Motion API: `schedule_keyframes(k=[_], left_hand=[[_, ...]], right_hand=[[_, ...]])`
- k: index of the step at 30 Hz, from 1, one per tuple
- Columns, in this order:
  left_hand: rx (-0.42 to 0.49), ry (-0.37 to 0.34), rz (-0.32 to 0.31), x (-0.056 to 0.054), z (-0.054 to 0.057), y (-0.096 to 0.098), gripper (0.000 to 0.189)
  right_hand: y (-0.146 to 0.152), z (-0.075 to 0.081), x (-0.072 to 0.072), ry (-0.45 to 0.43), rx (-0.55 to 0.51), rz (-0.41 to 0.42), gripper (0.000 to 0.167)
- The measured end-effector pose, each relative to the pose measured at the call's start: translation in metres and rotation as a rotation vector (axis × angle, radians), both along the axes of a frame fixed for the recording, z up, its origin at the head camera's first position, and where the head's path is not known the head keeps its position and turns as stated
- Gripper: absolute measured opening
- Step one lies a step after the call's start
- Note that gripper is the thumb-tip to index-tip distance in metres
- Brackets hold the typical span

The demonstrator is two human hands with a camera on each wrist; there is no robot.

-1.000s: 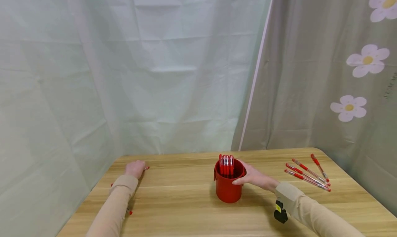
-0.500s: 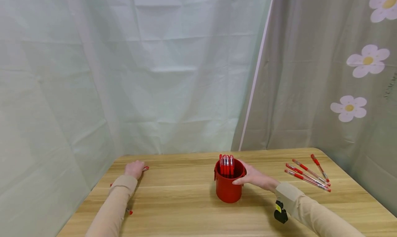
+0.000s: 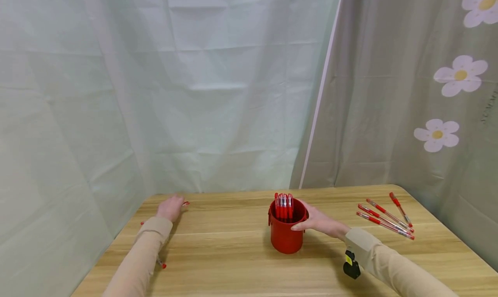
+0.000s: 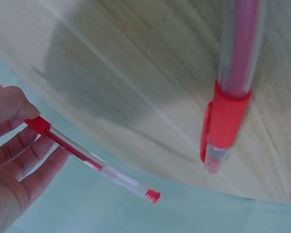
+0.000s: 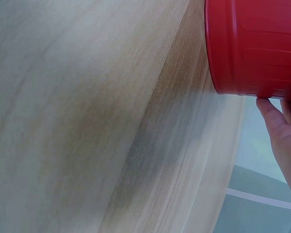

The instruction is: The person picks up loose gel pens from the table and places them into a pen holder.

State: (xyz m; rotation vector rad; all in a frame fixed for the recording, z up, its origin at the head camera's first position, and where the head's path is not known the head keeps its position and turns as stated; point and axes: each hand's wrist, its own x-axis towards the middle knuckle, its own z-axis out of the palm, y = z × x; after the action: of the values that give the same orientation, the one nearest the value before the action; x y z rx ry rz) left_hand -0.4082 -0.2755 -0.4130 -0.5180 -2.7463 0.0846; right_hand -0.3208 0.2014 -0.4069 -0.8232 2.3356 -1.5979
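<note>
My left hand [image 3: 170,208] is at the far left of the table, with the end of a red pen [image 3: 186,203] showing past it. In the left wrist view its thumb and fingers pinch that capped, clear-barrelled pen [image 4: 94,162] by the red cap end. A second red gel pen [image 4: 226,114] looms close to that camera. Toward the table's middle, my right hand [image 3: 320,222] grips a red bucket [image 3: 286,241] from its right side, thumb at the front near the rim. Several red pens [image 3: 284,207] stand upright inside the bucket.
Several red pens [image 3: 385,221] lie fanned out on the right of the wooden table [image 3: 218,253]. Red tips of pens [image 3: 164,266] peek out around my left forearm. Pale curtains [image 3: 233,115] hang behind the table and at both sides.
My left hand has risen slightly, and the pen in it has shifted up and a little right. The right hand and the bucket have stayed in place.
</note>
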Motion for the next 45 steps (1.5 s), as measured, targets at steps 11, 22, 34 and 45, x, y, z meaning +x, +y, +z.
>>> schedule_keyframes(k=[11, 22, 34, 45], left_hand=[[0.011, 0.019, 0.004, 0.006, 0.011, 0.009, 0.013], [0.068, 0.001, -0.005, 0.005, 0.013, 0.013, 0.020], [0.046, 0.007, -0.042, 0.008, 0.019, 0.020, 0.018], [0.063, 0.034, -0.098, 0.010, 0.026, 0.027, 0.019]], right_hand=[[-0.001, 0.001, 0.001, -0.018, -0.005, -0.016, 0.080], [-0.001, 0.000, 0.001, -0.022, -0.010, 0.004, 0.078], [-0.002, -0.001, 0.000, 0.002, -0.013, 0.018, 0.080], [-0.002, 0.002, 0.001, -0.006, -0.011, 0.007, 0.079]])
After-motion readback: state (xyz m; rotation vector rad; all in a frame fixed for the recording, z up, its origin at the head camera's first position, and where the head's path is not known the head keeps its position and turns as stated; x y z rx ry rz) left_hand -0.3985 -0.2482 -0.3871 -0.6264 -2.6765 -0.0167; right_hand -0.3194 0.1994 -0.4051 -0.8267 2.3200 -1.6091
